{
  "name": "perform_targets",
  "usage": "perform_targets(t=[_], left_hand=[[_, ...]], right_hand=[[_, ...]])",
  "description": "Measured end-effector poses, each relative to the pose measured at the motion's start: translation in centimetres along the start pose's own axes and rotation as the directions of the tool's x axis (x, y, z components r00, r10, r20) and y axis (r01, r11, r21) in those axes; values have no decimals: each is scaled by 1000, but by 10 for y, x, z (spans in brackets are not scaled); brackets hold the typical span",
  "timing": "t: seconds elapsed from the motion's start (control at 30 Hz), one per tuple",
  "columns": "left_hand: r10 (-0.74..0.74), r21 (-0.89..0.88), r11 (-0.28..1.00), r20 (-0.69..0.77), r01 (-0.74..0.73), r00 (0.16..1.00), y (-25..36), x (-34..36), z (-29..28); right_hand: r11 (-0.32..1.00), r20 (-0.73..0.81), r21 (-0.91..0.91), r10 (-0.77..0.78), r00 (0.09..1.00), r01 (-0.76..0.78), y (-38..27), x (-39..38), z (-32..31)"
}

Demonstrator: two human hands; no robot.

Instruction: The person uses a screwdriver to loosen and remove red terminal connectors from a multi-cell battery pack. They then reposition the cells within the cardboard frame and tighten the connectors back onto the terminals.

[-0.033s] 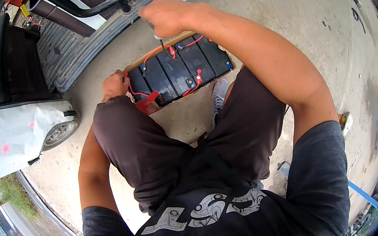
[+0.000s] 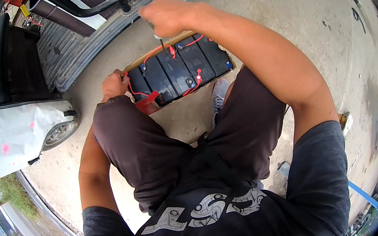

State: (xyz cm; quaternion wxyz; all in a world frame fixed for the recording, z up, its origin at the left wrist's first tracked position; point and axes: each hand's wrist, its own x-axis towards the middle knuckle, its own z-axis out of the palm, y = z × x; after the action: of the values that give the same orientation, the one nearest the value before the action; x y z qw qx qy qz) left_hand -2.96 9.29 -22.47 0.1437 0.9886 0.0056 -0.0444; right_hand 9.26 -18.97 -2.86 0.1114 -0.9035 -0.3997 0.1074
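Observation:
Between my feet lies a box (image 2: pixel 146 57) holding several black batteries (image 2: pixel 174 75) side by side. Red wires (image 2: pixel 153 51) with red terminal caps join them. Over the far edge, my right hand (image 2: pixel 168 15) is closed around a screwdriver (image 2: pixel 161 43), its shaft pointing down at the far row of terminals. Whether the tip touches a terminal cannot be made out. My left hand (image 2: pixel 114 85) is at the box's left end, fingers curled against its edge beside a red wire end; my knee partly covers the wrist. A red flap (image 2: pixel 148 104) sits at the near left corner.
A vehicle with a ribbed footboard (image 2: pixel 87 60) and black bars stands just beyond the box. White panels, one with a wheel (image 2: pixel 60 133), lie to the left, by a black seat (image 2: pixel 24 59). Concrete floor (image 2: pixel 289 0) spreads right. A blue strap (image 2: pixel 367 196) shows at lower right.

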Motion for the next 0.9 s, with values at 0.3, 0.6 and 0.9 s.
perform_targets(t=[0.3, 0.6, 0.9], left_hand=[[-37, -845, -245, 498, 476, 866, -24, -13, -21], [265, -783, -403, 397, 475, 879, -28, -22, -20], [169, -495, 858, 526, 138, 834, 18, -17, -10]], right_hand=[[999, 17, -38, 15, 1000, -15, 3, 1, 0], [999, 26, -37, 20, 999, -19, -4, 0, -5], [999, 4, -36, 21, 1000, -21, -1, 1, -1]])
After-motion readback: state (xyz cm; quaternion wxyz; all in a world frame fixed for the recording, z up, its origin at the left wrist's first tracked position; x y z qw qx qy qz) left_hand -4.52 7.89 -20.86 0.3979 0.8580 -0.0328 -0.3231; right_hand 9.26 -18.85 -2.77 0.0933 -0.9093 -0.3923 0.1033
